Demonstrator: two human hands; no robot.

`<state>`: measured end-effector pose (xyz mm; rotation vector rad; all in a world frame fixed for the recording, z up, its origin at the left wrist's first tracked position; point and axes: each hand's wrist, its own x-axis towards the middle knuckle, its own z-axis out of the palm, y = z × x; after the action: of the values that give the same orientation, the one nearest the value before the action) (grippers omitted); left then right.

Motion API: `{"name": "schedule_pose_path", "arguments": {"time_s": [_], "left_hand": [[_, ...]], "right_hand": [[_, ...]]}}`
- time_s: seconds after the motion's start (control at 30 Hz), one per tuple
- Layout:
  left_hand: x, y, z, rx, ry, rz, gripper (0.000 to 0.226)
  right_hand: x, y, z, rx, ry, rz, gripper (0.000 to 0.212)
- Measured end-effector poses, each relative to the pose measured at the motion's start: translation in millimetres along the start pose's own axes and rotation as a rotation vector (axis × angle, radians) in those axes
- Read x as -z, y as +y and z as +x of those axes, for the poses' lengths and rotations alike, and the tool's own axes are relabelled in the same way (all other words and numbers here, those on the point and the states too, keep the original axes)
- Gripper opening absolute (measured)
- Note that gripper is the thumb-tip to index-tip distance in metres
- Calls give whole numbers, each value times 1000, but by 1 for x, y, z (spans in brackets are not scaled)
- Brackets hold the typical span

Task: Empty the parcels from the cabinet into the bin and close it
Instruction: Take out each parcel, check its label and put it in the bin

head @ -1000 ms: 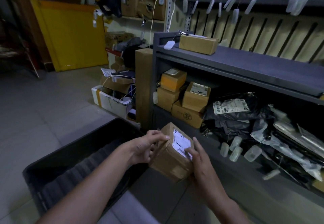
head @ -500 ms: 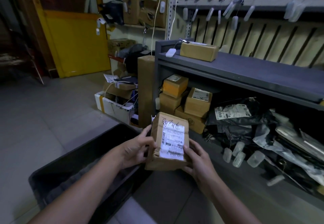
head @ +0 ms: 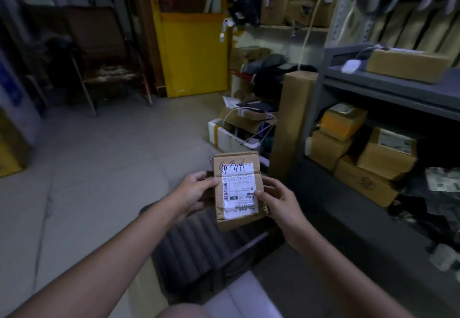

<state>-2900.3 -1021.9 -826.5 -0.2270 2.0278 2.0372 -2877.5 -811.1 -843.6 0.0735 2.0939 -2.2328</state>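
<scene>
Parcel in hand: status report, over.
Gripping parcel with left hand and right hand, label up. Open bin below. More boxes on cabinet shelf. Nothing in the way.

Not much to report tbh: both forearms (head: pixel 119 243) are bare right down to the frame edge, and the left hand (head: pixel 196 190) and right hand (head: pixel 278 200) are bare too. The rounded blob (head: pixel 179 311) at bottom centre might be a knee, too blurry to tell.
</scene>
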Motion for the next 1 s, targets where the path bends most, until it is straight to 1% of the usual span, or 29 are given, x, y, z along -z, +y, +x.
{"name": "schedule_pose_path", "arguments": {"time_s": [0.17, 0.3, 0.5, 0.67, 0.77, 0.93, 1.0], "left_hand": [[65, -46, 16, 73, 135, 16, 27], [105, -85, 30, 138, 217, 14, 20], [148, -141, 62, 227, 274, -4, 21], [163, -175, 88, 282, 277, -40, 20], [172, -193, 106, 322, 279, -6, 32], [184, -209, 137, 396, 311, 33, 60], [187, -213, 146, 418, 320, 55, 61]], "right_hand": [[-60, 47, 44, -70, -70, -67, 28], [-100, 94, 77, -138, -129, -153, 25], [-141, 155, 118, -233, -188, -210, 16], [-158, 192, 147, -299, -201, -250, 15], [-167, 217, 166, -321, -224, -280, 12], [-181, 248, 194, -340, -259, -307, 23], [-187, 257, 203, -343, -291, -314, 21]]}}
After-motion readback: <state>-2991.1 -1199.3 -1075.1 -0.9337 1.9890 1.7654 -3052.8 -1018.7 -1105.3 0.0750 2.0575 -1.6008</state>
